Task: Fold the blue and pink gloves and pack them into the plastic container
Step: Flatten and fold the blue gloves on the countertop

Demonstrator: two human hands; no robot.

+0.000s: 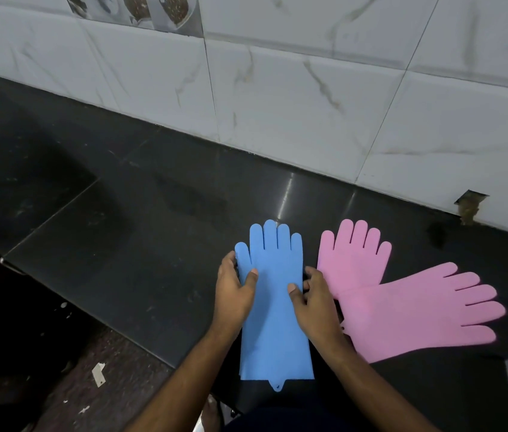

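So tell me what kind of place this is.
Probably a home kitchen: a dark polished stone counter runs along a white marble-look tiled wall, some tiles picture plates of food, and washing-up style gloves lie there.

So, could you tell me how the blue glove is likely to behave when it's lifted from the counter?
The blue glove lies thin and flat, so it would probably droop and fold easily. Its cuff already hangs past the counter edge, suggesting floppiness. The matte surface looks grippy rather than slippery, and both hands pinch its edges easily.

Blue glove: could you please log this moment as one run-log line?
blue glove flat on counter | left hand and right hand pinch its edges | pink gloves unfolded
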